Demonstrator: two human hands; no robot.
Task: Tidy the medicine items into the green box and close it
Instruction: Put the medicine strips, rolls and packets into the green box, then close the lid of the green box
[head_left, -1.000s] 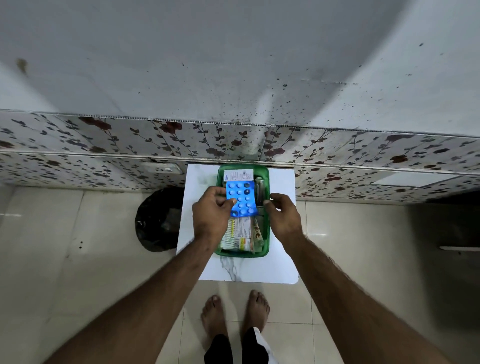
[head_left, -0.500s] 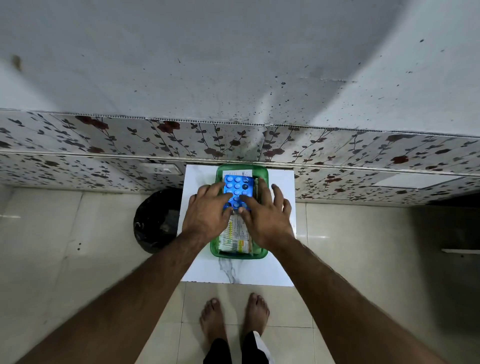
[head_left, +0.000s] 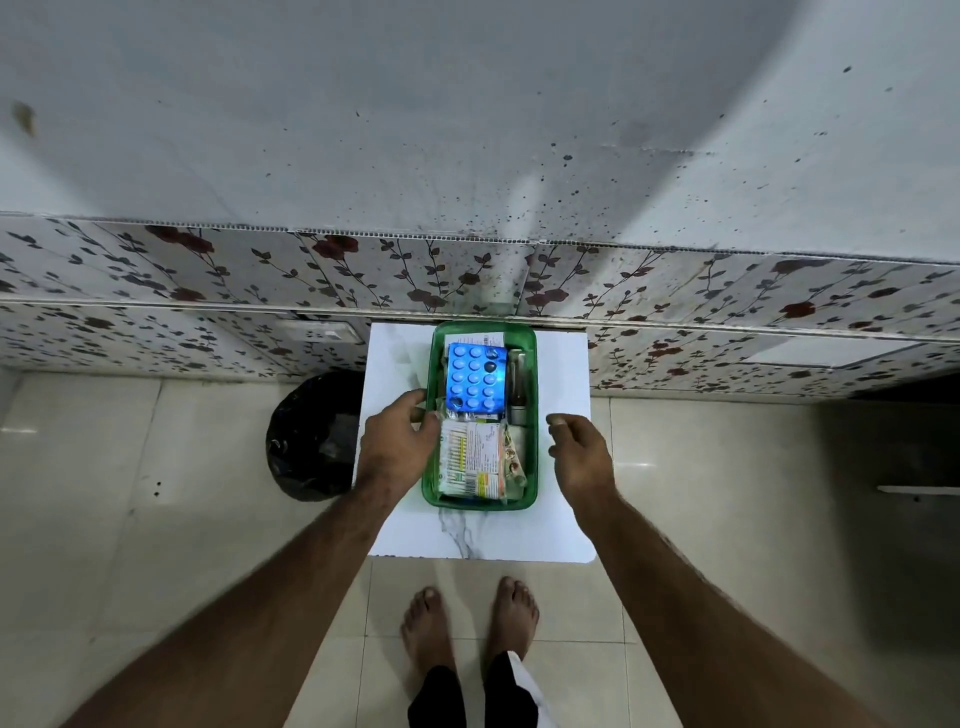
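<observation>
- Pale floor tiles and a floral wall panel frame a white marble-look tabletop (head_left: 561, 374) at mid-frame, carrying the green box (head_left: 533, 483).
- Your box runs lengthwise away from you, up the frame; a blue blister pack (head_left: 474, 378) lies in its far half, printed sachets (head_left: 470, 460) in the near half.
- Your left hand (head_left: 397, 447) touches the box's left rim, fingers curled, holding nothing that I can see.
- Your right hand (head_left: 582, 454) hovers loosely open just right of the box, empty.
- No lid is visible anywhere; you'll likely need to look for it.
- Small items along the box's right wall are too dark to identify.
</observation>
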